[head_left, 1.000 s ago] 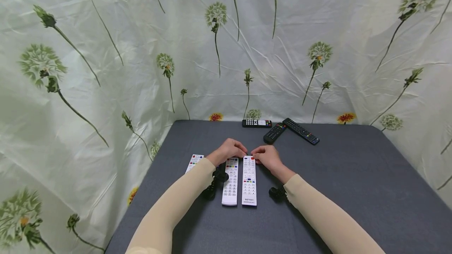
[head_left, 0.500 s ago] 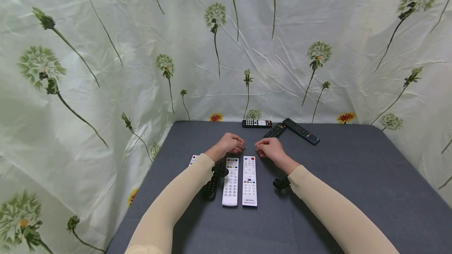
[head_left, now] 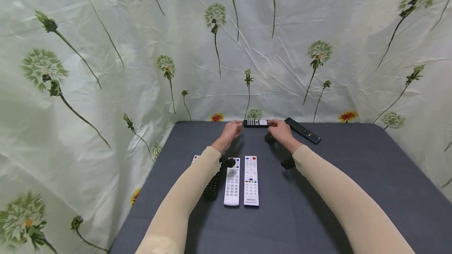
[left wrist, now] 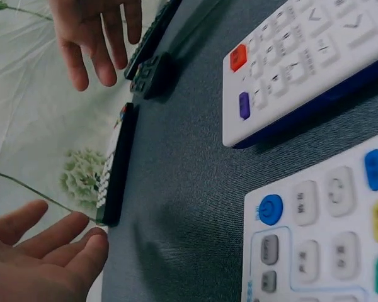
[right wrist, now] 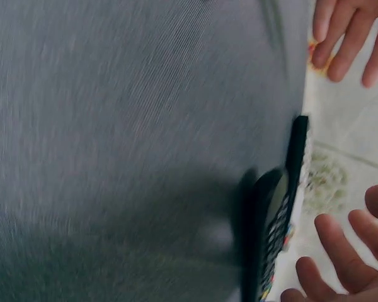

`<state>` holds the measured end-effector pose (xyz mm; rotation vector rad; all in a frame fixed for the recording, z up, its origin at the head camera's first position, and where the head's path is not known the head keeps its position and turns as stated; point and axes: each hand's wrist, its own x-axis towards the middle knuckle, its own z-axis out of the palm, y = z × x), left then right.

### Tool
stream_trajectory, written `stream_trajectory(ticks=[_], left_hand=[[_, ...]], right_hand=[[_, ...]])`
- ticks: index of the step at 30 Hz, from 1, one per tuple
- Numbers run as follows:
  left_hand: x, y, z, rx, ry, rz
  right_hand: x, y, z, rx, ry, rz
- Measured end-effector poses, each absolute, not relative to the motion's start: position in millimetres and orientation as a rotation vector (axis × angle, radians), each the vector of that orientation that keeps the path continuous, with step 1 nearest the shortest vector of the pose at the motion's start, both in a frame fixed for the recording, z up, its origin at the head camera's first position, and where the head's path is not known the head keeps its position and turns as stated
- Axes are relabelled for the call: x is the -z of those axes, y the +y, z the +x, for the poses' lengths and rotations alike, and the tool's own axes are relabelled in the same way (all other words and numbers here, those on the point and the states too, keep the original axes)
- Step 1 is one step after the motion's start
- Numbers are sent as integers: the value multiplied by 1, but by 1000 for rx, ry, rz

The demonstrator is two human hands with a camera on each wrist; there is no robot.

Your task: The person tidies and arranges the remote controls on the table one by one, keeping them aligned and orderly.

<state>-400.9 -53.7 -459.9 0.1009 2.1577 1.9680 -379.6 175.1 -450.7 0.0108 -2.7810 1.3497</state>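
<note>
Black plastic, white-keyed remote (head_left: 256, 123) is noted at the far edge of the tabletop (head_left: 339, 175), long axis laid side to side. Just beside its left end the left-hand grip (head_left: 230, 132) is held, fingers loosely extended, nothing grasped. Its right end is overlapped, in the head view, by the right-hand grip (head_left: 281, 130), likewise unfilled, fingers spread; contact there cannot be made out. Remote is bracketed lengthwise; neither grip is judged clearly nearer.

Dark grey table (head_left: 374, 160) with rounded far corners, pale creased sheet (head_left: 268, 64) hanging behind the table and along both its sides, green dandelion prints (head_left: 319, 51) above the table, printed orange-red blooms (head_left: 347, 116) just above its far edge
</note>
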Motion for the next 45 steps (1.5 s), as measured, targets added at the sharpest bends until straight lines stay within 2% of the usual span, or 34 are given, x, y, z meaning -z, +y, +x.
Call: stream_trajectory(ticks=[11, 18, 34, 39, 45], left_hand=[[465, -38, -425, -2127, 1928, 94], [462, -47, -437, -2147, 1839, 106], [470, -41, -447, -2070, 1791, 92], [472, -39, -445, -2060, 1853, 27], [476, -36, -442, -2183, 1991, -231]], right_hand=[[456, 190, -402, -1308, -2910, 118], [452, 189, -411, -1159, -3087, 192], [462, 186, -416, -921, -3253, 200], [466, 189, -416, -1021, -3183, 164], [468, 193, -409, -1090, -2999, 141]])
